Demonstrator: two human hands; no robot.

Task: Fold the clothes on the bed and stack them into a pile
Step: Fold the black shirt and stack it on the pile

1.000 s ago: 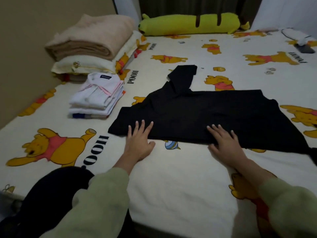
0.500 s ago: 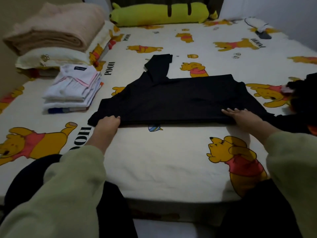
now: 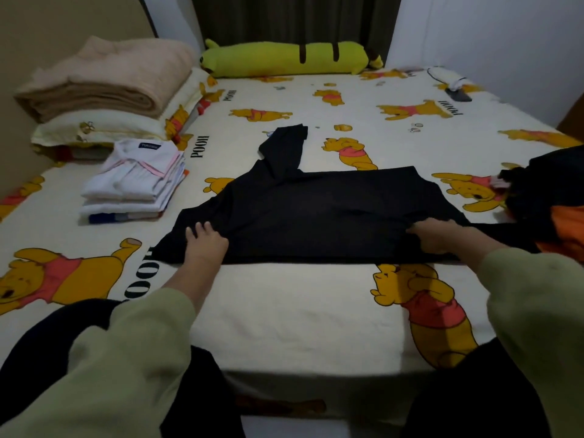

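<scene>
A black garment [image 3: 316, 213] lies spread across the middle of the bed [image 3: 300, 317], one sleeve pointing away from me. My left hand [image 3: 203, 245] holds its near left part, fingers on top of the cloth. My right hand [image 3: 439, 235] grips the near right part with curled fingers. A pile of folded clothes [image 3: 136, 181], white on top, stands to the left. A heap of unfolded dark and orange clothes [image 3: 550, 200] lies at the right edge.
A folded beige blanket [image 3: 104, 80] rests on a pillow [image 3: 94, 128] at the back left. A yellow-green bolster [image 3: 284, 58] lies along the far end. A white and a dark small item [image 3: 452, 85] sit at the back right. The near bed edge is by my knees.
Both hands moved from the garment's near edge further onto it, and the near edge now lies closer to me. The camera tilted and shifted.
</scene>
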